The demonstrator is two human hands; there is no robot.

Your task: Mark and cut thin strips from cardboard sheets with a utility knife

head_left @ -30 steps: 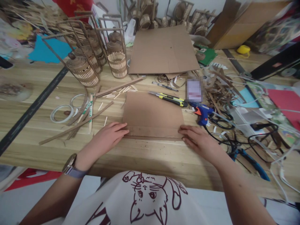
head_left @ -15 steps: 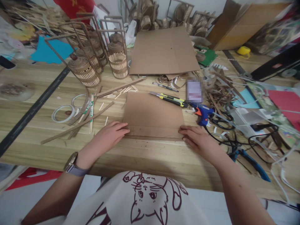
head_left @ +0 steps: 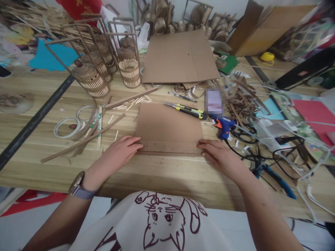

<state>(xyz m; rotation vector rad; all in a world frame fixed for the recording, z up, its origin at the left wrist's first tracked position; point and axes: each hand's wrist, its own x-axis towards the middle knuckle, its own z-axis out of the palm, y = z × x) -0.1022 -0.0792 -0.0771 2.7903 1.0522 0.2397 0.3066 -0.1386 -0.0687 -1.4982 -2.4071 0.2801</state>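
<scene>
A small brown cardboard sheet lies flat on the table before me, with a crease or narrow strip running along its near edge. My left hand holds that sheet's near left corner between thumb and fingers. At the near right corner, my right hand grips the cardboard the same way. A yellow and black utility knife rests across the sheet's far right part, its blade pointing left. Just right of the sheet is a blue hot glue gun with an orange trigger.
Wooden strips, tape rolls and small sticks lie left. Lantern-like wooden baskets and a larger cardboard sheet stand behind. Blue-handled pliers, cables and brown scraps crowd the right.
The whole view has shifted slightly, so everything appears a little further left. Both hands keep their places on the cardboard sheet.
</scene>
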